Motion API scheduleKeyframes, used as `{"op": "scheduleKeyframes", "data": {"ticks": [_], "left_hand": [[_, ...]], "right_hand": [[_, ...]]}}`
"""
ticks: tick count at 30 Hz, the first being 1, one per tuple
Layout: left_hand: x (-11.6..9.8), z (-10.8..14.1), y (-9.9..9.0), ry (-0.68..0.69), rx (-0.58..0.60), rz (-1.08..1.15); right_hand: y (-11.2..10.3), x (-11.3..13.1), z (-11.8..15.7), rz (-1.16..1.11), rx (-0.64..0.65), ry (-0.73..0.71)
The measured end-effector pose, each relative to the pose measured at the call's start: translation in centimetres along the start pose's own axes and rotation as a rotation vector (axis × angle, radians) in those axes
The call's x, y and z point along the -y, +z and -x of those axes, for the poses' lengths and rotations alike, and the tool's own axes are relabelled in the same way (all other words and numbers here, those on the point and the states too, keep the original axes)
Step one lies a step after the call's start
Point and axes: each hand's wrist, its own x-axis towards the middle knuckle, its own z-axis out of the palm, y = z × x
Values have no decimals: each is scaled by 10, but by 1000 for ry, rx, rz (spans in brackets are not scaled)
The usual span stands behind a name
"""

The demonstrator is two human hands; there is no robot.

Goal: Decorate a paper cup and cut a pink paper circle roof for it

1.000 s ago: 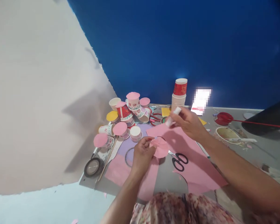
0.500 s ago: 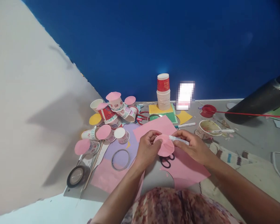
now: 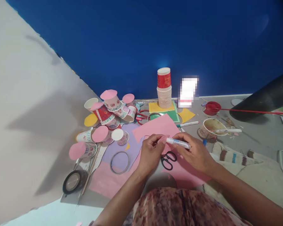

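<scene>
My left hand (image 3: 152, 150) pinches a pink paper circle (image 3: 164, 140), now seen nearly edge-on. In my right hand (image 3: 193, 152) is a white glue stick (image 3: 178, 143) with blue print, its left end against the paper circle. Just below the hands lie scissors with black handles (image 3: 169, 160), their blades hidden. Pink paper sheets (image 3: 155, 129) spread under and behind the hands. To the left, several decorated paper cups (image 3: 113, 103) are piled up, some with pink paper circles (image 3: 100, 134) on their ends.
A stack of paper cups (image 3: 164, 94) stands at the back by the blue wall. Tape rolls (image 3: 119, 162) lie left. On the right are a cup with a marker across it (image 3: 208, 128), a red cup (image 3: 211, 108), a dark cylinder (image 3: 261, 94) and a cream cloth (image 3: 250, 182).
The pink paper circle has tilted from facing me to nearly edge-on. My right hand has turned the glue stick so more of it shows. The view has shifted slightly.
</scene>
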Motion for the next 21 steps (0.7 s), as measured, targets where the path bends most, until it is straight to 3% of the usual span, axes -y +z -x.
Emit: {"op": "scheduleKeyframes", "data": {"ticks": [5, 9, 21], "left_hand": [[3, 4, 8, 25, 30, 45], [6, 7, 13, -8, 45, 59], [6, 8, 13, -86, 56, 106]], "right_hand": [[7, -6, 4, 313, -96, -133], [13, -10, 8, 514, -121, -112], [7, -13, 3, 553, -208, -86]]}}
